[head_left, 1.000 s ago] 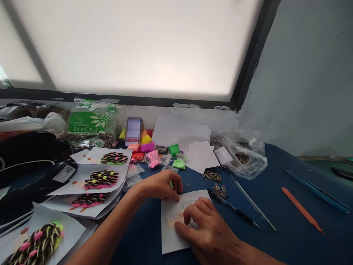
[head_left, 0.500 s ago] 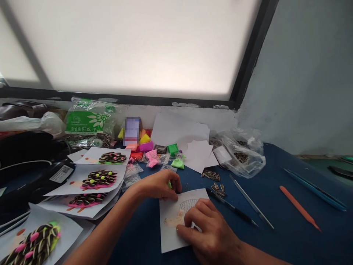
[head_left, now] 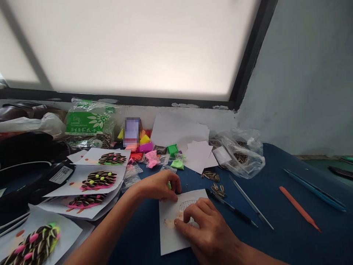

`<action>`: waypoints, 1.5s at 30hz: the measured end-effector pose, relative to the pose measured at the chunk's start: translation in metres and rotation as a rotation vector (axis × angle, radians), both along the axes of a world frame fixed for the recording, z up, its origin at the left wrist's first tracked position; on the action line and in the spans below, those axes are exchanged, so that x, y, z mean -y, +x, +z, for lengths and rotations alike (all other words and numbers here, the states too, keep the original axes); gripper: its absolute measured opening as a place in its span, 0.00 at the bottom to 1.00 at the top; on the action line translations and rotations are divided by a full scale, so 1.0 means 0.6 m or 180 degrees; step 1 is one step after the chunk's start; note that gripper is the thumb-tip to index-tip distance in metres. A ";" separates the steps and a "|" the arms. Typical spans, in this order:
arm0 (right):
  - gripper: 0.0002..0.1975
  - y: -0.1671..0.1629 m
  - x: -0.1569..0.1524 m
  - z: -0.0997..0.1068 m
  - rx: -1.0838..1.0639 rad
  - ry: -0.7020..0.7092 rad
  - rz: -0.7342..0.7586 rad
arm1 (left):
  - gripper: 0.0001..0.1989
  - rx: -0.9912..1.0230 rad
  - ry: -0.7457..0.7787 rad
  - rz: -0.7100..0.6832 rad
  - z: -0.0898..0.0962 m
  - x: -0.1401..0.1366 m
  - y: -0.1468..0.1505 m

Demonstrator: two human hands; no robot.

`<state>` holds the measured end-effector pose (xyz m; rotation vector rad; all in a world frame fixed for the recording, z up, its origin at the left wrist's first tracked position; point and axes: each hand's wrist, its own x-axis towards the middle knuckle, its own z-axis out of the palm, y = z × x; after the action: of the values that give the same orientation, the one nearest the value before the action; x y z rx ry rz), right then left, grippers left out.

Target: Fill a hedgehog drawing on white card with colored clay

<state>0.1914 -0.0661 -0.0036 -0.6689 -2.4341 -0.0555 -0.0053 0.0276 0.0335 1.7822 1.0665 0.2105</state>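
Observation:
A white paper card (head_left: 172,241) lies on the blue table, with a hedgehog outline in pen filled with small marks. Flattened peach modelling clay (head_left: 169,222) covers its snout and face part. My right hand (head_left: 208,224) is over the card, fingers curled, thumb and index tips pinching at the clay's edge; its palm hides part of the drawing. My left hand (head_left: 162,186) rests at the card's upper left corner, its fingers bent round a bit of light green modelling clay (head_left: 169,185), mostly hidden.
Hedgehog cards with sunflower seeds (head_left: 100,179) lie at left. Clay packets (head_left: 151,158), blank paper (head_left: 198,154) and a seed bag (head_left: 239,154) stand behind. Loose seeds (head_left: 211,176), a black pen (head_left: 234,209), a grey stick (head_left: 250,202), an orange tool (head_left: 299,208) and blue tweezers (head_left: 314,189) lie right.
My right thumb and index finger have shifted slightly left over the peach clay. My left hand has stayed in place.

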 end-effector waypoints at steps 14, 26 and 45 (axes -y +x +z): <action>0.16 0.006 0.002 0.008 -0.0117 -0.0431 -0.0170 | 0.10 0.0036 -0.0019 -0.0018 -0.002 -0.001 0.001; 0.22 0.015 -0.005 0.010 -0.0594 -0.0585 -0.0401 | 0.09 -0.0011 -0.0034 -0.0020 0.001 0.000 0.002; 0.19 0.016 -0.004 0.012 -0.0405 -0.0503 -0.0334 | 0.09 -0.0020 0.0042 -0.0078 0.002 0.002 0.003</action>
<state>0.2013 -0.0637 0.0033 -0.8440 -2.2965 0.1349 -0.0034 0.0267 0.0347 1.8079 1.0496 0.1976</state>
